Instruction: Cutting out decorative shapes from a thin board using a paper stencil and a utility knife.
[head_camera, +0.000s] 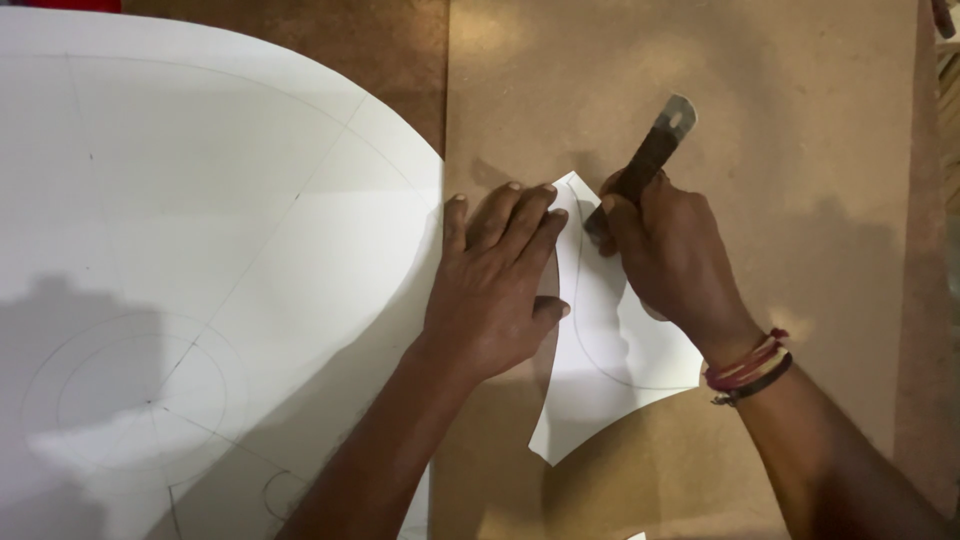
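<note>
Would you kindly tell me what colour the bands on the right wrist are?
The wrist bands are red, cream and black, shown best in the head view.

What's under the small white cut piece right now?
The small white cut piece lies on the brown board. The left hand covers its left edge, hiding what's beneath there.

Paper piece (610, 350) on board (800, 200), right of sheet (200, 250)
</note>
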